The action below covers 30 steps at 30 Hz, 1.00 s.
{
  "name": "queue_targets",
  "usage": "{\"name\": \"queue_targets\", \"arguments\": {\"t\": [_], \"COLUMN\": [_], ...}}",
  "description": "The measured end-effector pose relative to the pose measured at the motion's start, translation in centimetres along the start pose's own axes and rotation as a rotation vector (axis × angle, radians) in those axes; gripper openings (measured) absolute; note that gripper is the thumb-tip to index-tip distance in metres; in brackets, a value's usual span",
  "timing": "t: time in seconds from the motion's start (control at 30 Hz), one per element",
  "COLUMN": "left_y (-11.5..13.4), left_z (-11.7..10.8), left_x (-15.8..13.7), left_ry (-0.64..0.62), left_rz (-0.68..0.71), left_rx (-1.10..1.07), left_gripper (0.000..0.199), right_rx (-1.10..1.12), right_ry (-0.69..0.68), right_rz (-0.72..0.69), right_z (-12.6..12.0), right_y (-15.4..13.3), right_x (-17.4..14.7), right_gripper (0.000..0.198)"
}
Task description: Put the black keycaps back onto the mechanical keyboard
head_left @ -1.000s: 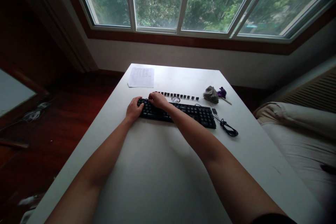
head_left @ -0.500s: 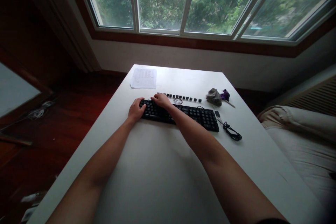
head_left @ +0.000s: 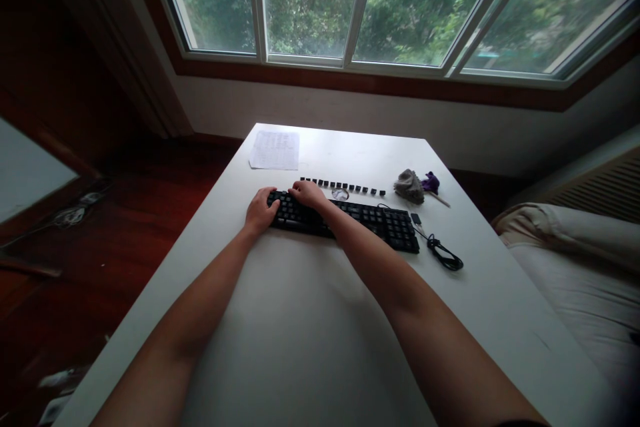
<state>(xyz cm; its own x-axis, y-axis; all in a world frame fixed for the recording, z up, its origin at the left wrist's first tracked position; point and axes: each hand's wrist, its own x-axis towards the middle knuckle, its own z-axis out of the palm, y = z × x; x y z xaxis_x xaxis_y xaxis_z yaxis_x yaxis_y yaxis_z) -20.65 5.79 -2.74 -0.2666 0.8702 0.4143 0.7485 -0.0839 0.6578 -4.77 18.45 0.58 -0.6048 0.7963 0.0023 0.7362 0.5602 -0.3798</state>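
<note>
A black keyboard [head_left: 367, 217] lies across the white table in front of me. My left hand [head_left: 261, 211] is closed around its left end, thumb on top near the edge keys. Over the upper left rows my right hand [head_left: 309, 195] is bent down with its fingers together. Whatever is between those fingertips is too small and hidden to make out. Just behind the keyboard runs a row of several loose black keycaps [head_left: 345, 185]. Between that row and the keyboard sits a small clear ring-shaped thing [head_left: 340, 194].
The keyboard's coiled cable [head_left: 445, 255] and plug [head_left: 416, 219] lie to its right. A grey cloth [head_left: 409, 185] and a purple cloth-like bundle with a stick [head_left: 431, 182] are at the back right. Printed paper [head_left: 275, 150] lies at the back left of the white table [head_left: 300, 320].
The view has shifted very slightly. Both hands keep their places on the keyboard, with hardly any visible movement of the right fingers.
</note>
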Motion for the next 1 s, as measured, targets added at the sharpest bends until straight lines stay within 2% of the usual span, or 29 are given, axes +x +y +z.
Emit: {"name": "queue_targets", "arguments": {"t": [0.3, 0.43, 0.63, 0.87, 1.0], "left_y": [-0.3, -0.4, -0.7, -0.8, -1.0], "left_z": [-0.1, -0.3, -0.4, -0.4, -0.5], "left_x": [0.2, 0.3, 0.3, 0.3, 0.1], "left_ry": [-0.005, -0.006, 0.005, 0.006, 0.008], "left_rz": [0.002, 0.003, 0.013, 0.005, 0.016], "left_rx": [-0.003, -0.002, 0.0, 0.003, 0.003], "left_gripper": [0.035, 0.034, 0.034, 0.034, 0.033], "right_rx": [-0.173, -0.252, -0.295, -0.287, -0.208], "right_ry": [0.249, 0.223, 0.2, 0.212, 0.11], "right_rz": [0.076, 0.022, -0.033, -0.064, -0.164], "right_z": [-1.2, -1.4, -0.9, -1.4, -1.7], "right_y": [2.1, 2.7, 1.8, 0.7, 0.4], "right_x": [1.4, 2.5, 3.0, 1.7, 0.2], "right_gripper": [0.025, 0.03, 0.029, 0.027, 0.024]}}
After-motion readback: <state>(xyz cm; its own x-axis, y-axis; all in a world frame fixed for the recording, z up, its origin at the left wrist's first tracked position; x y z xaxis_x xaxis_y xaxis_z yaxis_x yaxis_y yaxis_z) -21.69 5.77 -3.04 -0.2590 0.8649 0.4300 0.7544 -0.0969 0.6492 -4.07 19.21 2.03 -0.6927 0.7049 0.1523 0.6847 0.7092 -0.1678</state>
